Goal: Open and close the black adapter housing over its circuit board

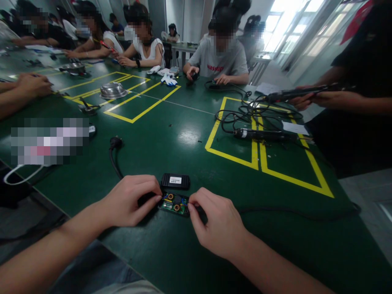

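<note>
Low in front of me on the green table lies an open black plastic case with a green circuit board (pixel 174 203) in it, carrying copper ring coils and blue wires. My left hand (pixel 137 200) pinches its left end between thumb and forefinger. At its right end, my right hand (pixel 211 218) does the same, fingers closed. Whether the fingertips grip the case edge or the wires there is hidden. Just behind sits the black case cover (pixel 175 180) with a white label. A black cord with a plug (pixel 115 142) runs toward my left hand; another black cable (pixel 275 210) leads off right.
Yellow tape outlines (pixel 232 158) mark the table. Tangled black cords and a black handheld tool (pixel 263 134) lie at right, where a person in black holds a similar tool (pixel 294 94). A metal bowl (pixel 113 90) sits at left behind. Several people work around the tables.
</note>
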The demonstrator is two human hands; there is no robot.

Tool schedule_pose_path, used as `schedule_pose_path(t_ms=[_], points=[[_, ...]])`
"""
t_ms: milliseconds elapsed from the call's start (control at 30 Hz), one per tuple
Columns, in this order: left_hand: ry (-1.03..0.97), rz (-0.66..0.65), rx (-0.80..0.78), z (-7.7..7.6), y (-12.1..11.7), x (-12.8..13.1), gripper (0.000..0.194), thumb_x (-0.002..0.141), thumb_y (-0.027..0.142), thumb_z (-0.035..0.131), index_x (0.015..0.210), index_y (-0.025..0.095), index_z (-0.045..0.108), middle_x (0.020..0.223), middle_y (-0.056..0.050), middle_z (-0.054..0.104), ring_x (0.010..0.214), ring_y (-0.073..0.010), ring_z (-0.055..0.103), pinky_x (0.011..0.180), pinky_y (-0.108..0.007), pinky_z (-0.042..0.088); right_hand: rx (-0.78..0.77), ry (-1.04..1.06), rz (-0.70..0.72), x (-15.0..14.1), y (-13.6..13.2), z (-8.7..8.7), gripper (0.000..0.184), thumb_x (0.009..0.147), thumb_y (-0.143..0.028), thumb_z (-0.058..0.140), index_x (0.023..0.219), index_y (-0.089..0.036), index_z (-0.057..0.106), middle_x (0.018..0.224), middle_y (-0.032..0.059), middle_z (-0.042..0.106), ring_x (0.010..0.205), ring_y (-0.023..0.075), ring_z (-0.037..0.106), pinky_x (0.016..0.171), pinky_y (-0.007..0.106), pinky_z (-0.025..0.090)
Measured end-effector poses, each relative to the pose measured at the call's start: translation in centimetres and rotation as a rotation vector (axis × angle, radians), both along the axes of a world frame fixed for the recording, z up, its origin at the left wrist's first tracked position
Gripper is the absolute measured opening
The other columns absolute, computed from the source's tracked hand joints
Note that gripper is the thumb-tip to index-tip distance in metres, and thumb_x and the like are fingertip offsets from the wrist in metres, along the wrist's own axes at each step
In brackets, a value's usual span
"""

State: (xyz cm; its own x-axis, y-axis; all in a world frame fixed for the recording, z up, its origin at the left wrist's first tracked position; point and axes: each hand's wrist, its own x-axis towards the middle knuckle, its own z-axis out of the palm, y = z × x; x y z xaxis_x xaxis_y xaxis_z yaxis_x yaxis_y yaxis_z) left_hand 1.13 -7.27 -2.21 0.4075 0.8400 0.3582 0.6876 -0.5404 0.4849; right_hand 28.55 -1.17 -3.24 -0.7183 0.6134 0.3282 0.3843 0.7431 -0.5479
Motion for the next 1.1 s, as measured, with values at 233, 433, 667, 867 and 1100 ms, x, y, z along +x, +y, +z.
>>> schedule_pose_path(t_ms=[233, 433, 667, 867, 1100], points=[[0.057, 0.064, 0.19, 0.3, 0.3, 0.1, 0.018, 0.101, 0.016, 0.061, 0.11, 0.02, 0.076, 0.123, -0.012, 0.076, 0.109, -0.0243, 0.07, 0.096, -0.039, 0.058, 0.056, -0.003, -0.023, -0.3, 0.1, 0.2, 0.015, 0.098, -0.014, 0.054, 0.087, -0.021, 0.062, 0.082, 0.0046, 0.067, 0.076, 0.0209, 0.061, 0.067, 0.035, 0.042], [0.092, 0.176, 0.053, -0.2, 1.6, 0.0, 0.028, 0.108, 0.031, 0.059, 0.122, 0.026, 0.083, 0.137, -0.011, 0.078, 0.123, -0.0296, 0.071, 0.106, -0.05, 0.059, 0.06, -0.003, -0.032, -0.3, 0.2, 0.4, 0.014, 0.098, -0.014, 0.052, 0.09, -0.021, 0.062, 0.084, 0.0055, 0.068, 0.077, 0.0214, 0.06, 0.068, 0.037, 0.041], [-0.049, 0.356, -0.012, 0.1, 1.7, -0.2, 0.023, 0.101, 0.038, 0.072, 0.116, 0.021, 0.078, 0.115, -0.008, 0.083, 0.105, -0.0264, 0.076, 0.096, -0.044, 0.063, 0.023, 0.057, -0.08, -0.1, 0.0, 0.3, 0.024, 0.092, -0.02, 0.056, 0.116, -0.019, 0.059, 0.095, 0.0075, 0.068, 0.083, 0.0247, 0.063, 0.074, 0.04, 0.048], [-0.157, 0.05, 0.124, 1.0, 0.5, 0.5, 0.018, 0.1, 0.028, 0.075, 0.117, 0.022, 0.074, 0.114, -0.01, 0.08, 0.103, -0.0226, 0.075, 0.093, -0.036, 0.062, 0.015, 0.042, -0.086, 0.1, -0.1, 0.4, 0.052, 0.088, -0.025, 0.061, 0.138, -0.02, 0.049, 0.117, 0.0133, 0.069, 0.1, 0.0298, 0.067, 0.083, 0.045, 0.052], [-0.065, -0.075, 0.117, 1.1, -0.1, 1.6, 0.022, 0.097, 0.02, 0.073, 0.119, 0.022, 0.073, 0.111, -0.011, 0.078, 0.096, -0.0219, 0.073, 0.087, -0.034, 0.061, -0.015, -0.019, -0.008, 0.0, 0.1, 0.6, 0.021, 0.091, -0.029, 0.07, 0.11, -0.021, 0.066, 0.114, 0.0112, 0.073, 0.099, 0.0289, 0.067, 0.084, 0.045, 0.049]])
